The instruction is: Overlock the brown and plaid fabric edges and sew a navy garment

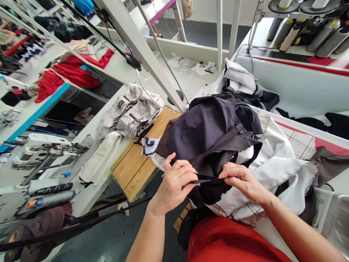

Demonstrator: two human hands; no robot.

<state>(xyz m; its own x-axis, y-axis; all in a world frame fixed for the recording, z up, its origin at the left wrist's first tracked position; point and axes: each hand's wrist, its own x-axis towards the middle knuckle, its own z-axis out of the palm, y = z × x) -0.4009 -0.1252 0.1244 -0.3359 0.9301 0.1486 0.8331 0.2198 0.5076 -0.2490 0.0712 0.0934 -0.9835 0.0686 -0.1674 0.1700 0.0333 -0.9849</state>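
Observation:
A dark navy garment (209,131) lies heaped on a pile of white and plaid fabric (275,171) in front of me. A narrow dark strip (205,179) of this garment stretches between my two hands. My left hand (176,183) pinches one end of the strip, its fingers closed. My right hand (241,182) pinches the other end, close to the white cloth. Both hands hover just above my red-clad lap (229,240).
A wooden board (139,163) sits left of the pile, with a plaid garment (131,112) and a cream cloth (100,156) beyond it. A sewing machine (46,153) stands at far left. A slanted white beam (141,51) crosses above. Thread cones (324,36) stand at top right.

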